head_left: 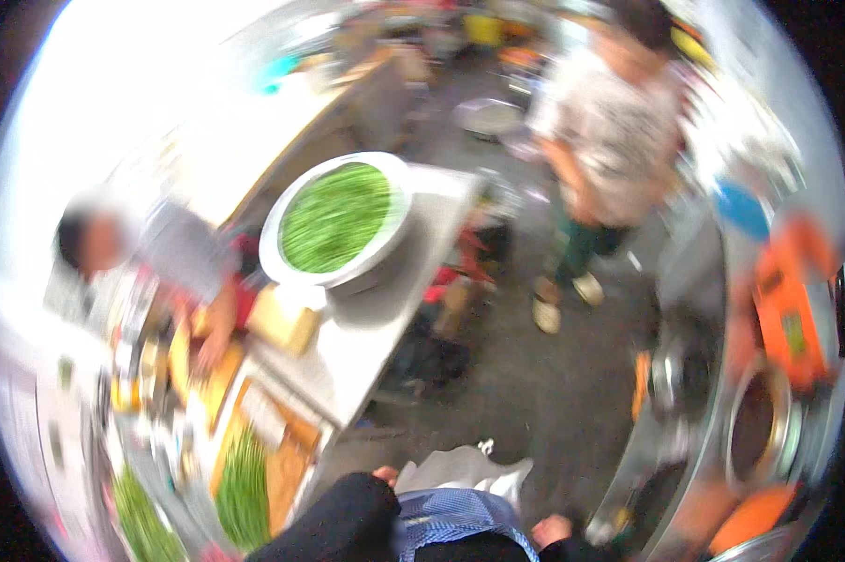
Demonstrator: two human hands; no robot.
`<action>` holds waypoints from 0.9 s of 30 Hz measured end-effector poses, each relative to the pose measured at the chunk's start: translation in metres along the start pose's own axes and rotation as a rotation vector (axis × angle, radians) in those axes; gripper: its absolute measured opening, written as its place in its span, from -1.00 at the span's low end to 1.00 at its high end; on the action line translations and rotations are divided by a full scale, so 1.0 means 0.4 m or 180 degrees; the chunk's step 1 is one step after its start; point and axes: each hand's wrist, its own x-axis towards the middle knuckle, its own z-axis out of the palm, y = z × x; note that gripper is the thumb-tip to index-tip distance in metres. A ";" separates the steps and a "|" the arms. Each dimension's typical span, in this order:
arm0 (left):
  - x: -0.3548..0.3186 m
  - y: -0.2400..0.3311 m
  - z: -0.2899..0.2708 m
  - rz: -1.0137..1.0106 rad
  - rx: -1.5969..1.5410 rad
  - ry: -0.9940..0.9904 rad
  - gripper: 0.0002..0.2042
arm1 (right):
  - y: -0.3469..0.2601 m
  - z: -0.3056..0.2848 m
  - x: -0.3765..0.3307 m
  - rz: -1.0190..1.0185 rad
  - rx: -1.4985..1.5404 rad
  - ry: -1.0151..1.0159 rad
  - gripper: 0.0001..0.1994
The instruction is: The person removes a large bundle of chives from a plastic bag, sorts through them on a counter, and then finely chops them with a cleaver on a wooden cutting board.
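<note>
My left hand (385,475) shows just past a black sleeve, beside the white ruffled cloth or plastic (460,468) in front of my body. Low on the other side is my right hand (552,531), next to a blue checked cloth (460,510) at my waist. Motion smears both hands, so their fingers cannot be made out. I see nothing plainly held in either one. Ahead to the left, a large white basin (271,245) full of chopped green vegetables (336,217) stands on a pale table (357,347), apart from my hands.
A co-worker (188,253) leans over a wooden board (221,389) at left, near bundles of long greens (244,492). Another person (610,122) stands on the dark floor (516,393) ahead. Along the right, a counter holds an orange scale (797,300) and a round pot (786,412).
</note>
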 end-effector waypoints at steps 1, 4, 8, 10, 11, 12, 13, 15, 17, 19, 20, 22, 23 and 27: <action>-0.071 -0.009 0.036 0.0023 -0.0232 0.0258 -0.72 | 0.001 0.030 0.005 -0.0306 0.0042 0.0097 -0.77; -0.200 0.005 0.116 0.0046 0.0068 0.0949 -0.67 | 0.013 0.135 0.115 -0.1335 -0.0157 0.0078 -0.78; -0.432 0.073 0.035 0.0288 -0.0188 0.1015 -0.69 | -0.131 -0.053 0.314 -0.2792 0.0011 0.0369 -0.81; -0.498 0.059 0.014 0.0167 -0.0491 0.0872 -0.69 | -0.201 -0.065 0.312 0.0307 0.4878 -0.0767 -0.93; -0.522 0.067 0.014 0.0083 -0.0507 0.1132 -0.68 | -0.244 -0.139 0.320 0.0205 0.4765 -0.0738 -0.85; -0.548 0.034 0.035 0.0175 -0.0518 0.1482 -0.67 | -0.283 -0.150 0.327 -0.0034 0.4404 -0.0783 -0.81; -0.586 0.069 -0.014 0.0054 -0.0931 0.1312 -0.66 | -0.357 -0.235 0.287 -0.0054 0.4080 -0.0951 -0.76; -0.617 0.042 -0.023 0.0247 -0.1208 0.1578 -0.64 | -0.491 -0.296 0.279 -0.0799 0.3714 -0.1186 -0.76; -0.641 -0.046 -0.106 0.0250 -0.2352 0.1444 -0.59 | -0.695 -0.357 0.203 -0.1492 0.3237 -0.1217 -0.76; -0.668 -0.118 -0.255 0.0286 -0.2959 0.1912 -0.52 | -0.897 -0.420 0.113 -0.1994 0.2905 -0.1313 -0.75; -0.677 -0.158 -0.342 0.0183 -0.2556 0.2277 -0.48 | -0.982 -0.442 0.090 -0.2466 0.2782 -0.1230 -0.74; -0.673 -0.249 -0.510 -0.0195 -0.1478 0.2990 -0.35 | -1.137 -0.456 0.076 -0.2949 0.2234 -0.0836 -0.74; -0.662 -0.311 -0.572 -0.0488 -0.0809 0.3304 -0.26 | -1.221 -0.473 0.046 -0.2967 0.2067 -0.0582 -0.77; -0.599 -0.570 -0.683 -0.1348 -0.0204 0.2409 0.18 | -1.438 -0.497 -0.034 -0.3169 0.0579 0.0895 -0.72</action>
